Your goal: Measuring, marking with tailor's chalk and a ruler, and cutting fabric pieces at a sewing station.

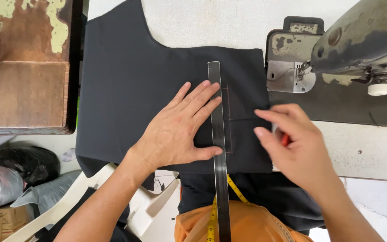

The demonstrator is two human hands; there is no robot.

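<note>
Marking is judged partly done: faint chalk lines (229,121) are seen on the dark fabric (131,89) spread across the tabletop (229,22). The steel ruler (217,116) is pressed flat by the left hand (180,130), fingers spread; a small red marker (285,140) is pinched in the right hand (294,143) beside the lines.

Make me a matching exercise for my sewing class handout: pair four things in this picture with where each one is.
Things:
1. left hand
2. right hand
3. metal ruler
4. sewing machine

Places:
A. far right of the table
B. flat on the dark fabric, pressing against the ruler's left edge
C. lying lengthwise across the fabric toward the person
D. over the fabric's right edge, holding something small and red

Pairs: 1-B, 2-D, 3-C, 4-A
</note>
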